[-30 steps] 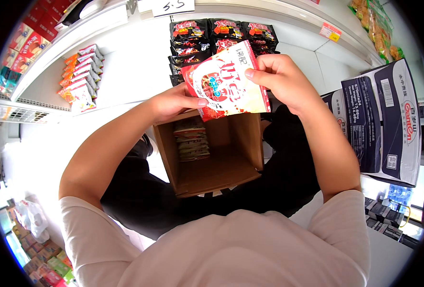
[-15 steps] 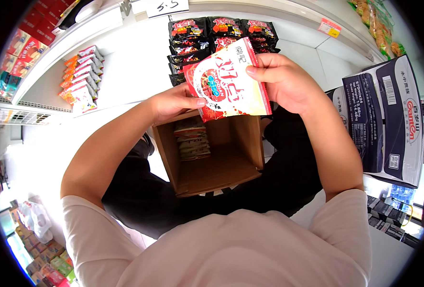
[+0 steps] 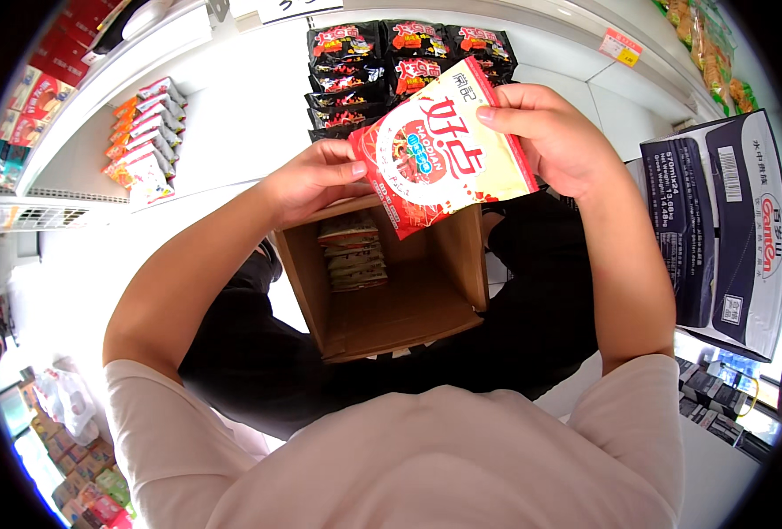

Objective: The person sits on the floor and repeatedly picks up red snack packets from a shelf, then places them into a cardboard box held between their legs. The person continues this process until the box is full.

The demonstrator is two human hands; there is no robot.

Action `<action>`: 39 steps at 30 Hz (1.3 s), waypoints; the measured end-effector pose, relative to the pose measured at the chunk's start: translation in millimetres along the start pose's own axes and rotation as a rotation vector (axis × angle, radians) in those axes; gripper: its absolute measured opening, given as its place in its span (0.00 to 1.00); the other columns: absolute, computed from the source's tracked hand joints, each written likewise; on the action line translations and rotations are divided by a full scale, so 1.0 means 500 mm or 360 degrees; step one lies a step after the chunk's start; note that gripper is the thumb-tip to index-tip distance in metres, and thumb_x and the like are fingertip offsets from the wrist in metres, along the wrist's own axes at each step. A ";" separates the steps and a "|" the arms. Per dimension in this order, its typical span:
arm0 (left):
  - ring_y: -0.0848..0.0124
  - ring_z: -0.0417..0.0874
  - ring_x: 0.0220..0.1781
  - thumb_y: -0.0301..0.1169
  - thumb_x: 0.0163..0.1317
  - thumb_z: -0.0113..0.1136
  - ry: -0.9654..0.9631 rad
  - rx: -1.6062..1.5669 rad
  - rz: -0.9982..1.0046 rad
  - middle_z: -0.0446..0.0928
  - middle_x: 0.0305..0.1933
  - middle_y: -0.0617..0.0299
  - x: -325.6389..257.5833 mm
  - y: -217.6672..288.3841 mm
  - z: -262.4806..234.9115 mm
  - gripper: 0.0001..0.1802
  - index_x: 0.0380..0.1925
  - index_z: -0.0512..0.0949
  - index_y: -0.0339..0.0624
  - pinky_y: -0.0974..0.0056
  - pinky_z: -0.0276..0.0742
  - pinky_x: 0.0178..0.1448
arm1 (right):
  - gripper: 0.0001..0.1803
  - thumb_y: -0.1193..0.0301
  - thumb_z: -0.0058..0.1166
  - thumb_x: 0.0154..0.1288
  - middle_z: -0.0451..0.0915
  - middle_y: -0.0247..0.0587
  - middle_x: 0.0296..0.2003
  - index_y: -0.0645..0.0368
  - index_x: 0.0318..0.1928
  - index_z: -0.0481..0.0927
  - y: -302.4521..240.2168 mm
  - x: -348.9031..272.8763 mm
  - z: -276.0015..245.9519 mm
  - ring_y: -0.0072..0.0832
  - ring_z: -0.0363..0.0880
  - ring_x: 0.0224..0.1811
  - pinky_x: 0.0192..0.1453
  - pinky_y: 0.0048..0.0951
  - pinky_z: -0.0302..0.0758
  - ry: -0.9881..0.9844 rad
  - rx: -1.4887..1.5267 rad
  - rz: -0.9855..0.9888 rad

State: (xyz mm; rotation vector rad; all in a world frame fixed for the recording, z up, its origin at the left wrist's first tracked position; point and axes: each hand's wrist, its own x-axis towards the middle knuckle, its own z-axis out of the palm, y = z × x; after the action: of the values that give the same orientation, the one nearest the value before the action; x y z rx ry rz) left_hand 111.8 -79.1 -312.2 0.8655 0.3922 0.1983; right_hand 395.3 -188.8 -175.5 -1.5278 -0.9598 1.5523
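Note:
A red and cream snack bag [image 3: 444, 145] is stretched between my two hands, its printed front facing me and tilted. My left hand [image 3: 313, 179] pinches its lower left edge, thumb on the front. On its upper right end my right hand [image 3: 550, 132] grips the edge, also thumb in front. Below the bag stands an open cardboard box [image 3: 391, 339] between my legs. A stack of similar flat bags [image 3: 353, 256] lies along the left inside the box. The bag hides part of the box's far side.
Rows of black snack bags [image 3: 347, 44] stand on the white shelf beyond my hands. Orange and white bags [image 3: 148, 141] line up at the left. A dark blue and white carton [image 3: 717, 229] stands at the right. A white plastic bag [image 3: 66, 401] is at the lower left.
The snack bag has moved slightly right and turned a little clockwise, its front now showing more squarely. Both hands keep their hold on it.

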 end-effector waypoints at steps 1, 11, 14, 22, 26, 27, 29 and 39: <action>0.69 0.81 0.59 0.30 0.70 0.62 0.0033 0.0019 -0.0007 0.83 0.52 0.62 0.000 0.002 0.004 0.06 0.43 0.83 0.42 0.54 0.75 0.70 | 0.09 0.66 0.60 0.69 0.84 0.36 0.37 0.57 0.33 0.79 -0.001 -0.001 0.001 0.22 0.85 0.39 0.43 0.31 0.83 0.0014 -0.0005 -0.0004; 0.72 0.81 0.59 0.31 0.72 0.60 0.0018 0.0186 0.0007 0.83 0.54 0.62 0.004 0.008 0.019 0.10 0.49 0.82 0.41 0.59 0.75 0.68 | 0.10 0.68 0.58 0.71 0.83 0.35 0.35 0.57 0.32 0.77 0.001 -0.005 0.002 0.21 0.82 0.37 0.41 0.30 0.79 0.0017 -0.0037 -0.0124; 0.73 0.80 0.60 0.30 0.72 0.60 -0.0001 0.0339 0.0024 0.82 0.56 0.62 0.004 0.010 0.034 0.13 0.54 0.80 0.41 0.63 0.74 0.67 | 0.09 0.68 0.58 0.71 0.83 0.35 0.37 0.58 0.34 0.78 0.001 -0.005 -0.008 0.20 0.81 0.37 0.42 0.29 0.79 -0.0060 -0.0064 -0.0143; 0.73 0.79 0.57 0.26 0.69 0.58 -0.0078 0.1116 -0.0060 0.81 0.54 0.59 0.012 0.009 0.029 0.13 0.52 0.79 0.35 0.64 0.75 0.63 | 0.09 0.71 0.59 0.67 0.86 0.38 0.34 0.66 0.38 0.82 -0.008 -0.028 -0.004 0.19 0.84 0.33 0.39 0.23 0.79 -0.0538 -0.0292 -0.0013; 0.68 0.78 0.61 0.29 0.69 0.59 -0.0113 0.1482 -0.0071 0.79 0.57 0.55 0.018 -0.010 0.016 0.19 0.58 0.76 0.36 0.61 0.74 0.65 | 0.09 0.71 0.60 0.65 0.83 0.31 0.31 0.66 0.38 0.83 0.029 -0.016 0.055 0.14 0.78 0.32 0.38 0.21 0.75 -0.0709 -0.0640 0.0211; 0.65 0.80 0.60 0.31 0.68 0.60 -0.0093 0.1533 -0.0046 0.80 0.56 0.54 0.018 -0.019 0.010 0.19 0.57 0.77 0.36 0.60 0.75 0.63 | 0.08 0.71 0.60 0.66 0.82 0.29 0.30 0.65 0.38 0.83 0.046 -0.008 0.075 0.13 0.77 0.32 0.38 0.21 0.73 -0.0712 -0.0724 0.0260; 0.61 0.82 0.57 0.37 0.67 0.63 -0.0071 0.1652 0.0011 0.82 0.54 0.50 0.022 -0.029 0.002 0.22 0.56 0.78 0.36 0.59 0.78 0.59 | 0.08 0.71 0.60 0.67 0.82 0.30 0.30 0.64 0.38 0.84 0.103 0.012 0.104 0.15 0.77 0.31 0.35 0.22 0.74 -0.0615 -0.0967 0.0320; 0.53 0.83 0.55 0.35 0.64 0.59 -0.0013 0.2538 -0.0390 0.83 0.50 0.49 -0.038 0.031 0.012 0.23 0.59 0.77 0.45 0.51 0.78 0.58 | 0.13 0.70 0.55 0.71 0.83 0.44 0.45 0.64 0.52 0.78 0.283 0.041 0.226 0.36 0.86 0.46 0.46 0.44 0.87 -0.0003 -0.0246 0.0785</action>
State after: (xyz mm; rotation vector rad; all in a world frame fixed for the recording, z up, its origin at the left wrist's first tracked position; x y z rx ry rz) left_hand 96.9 -79.7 -291.5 2.3550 0.6309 -0.4382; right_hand 281.4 -234.4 -310.4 -1.9802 -0.7499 1.8457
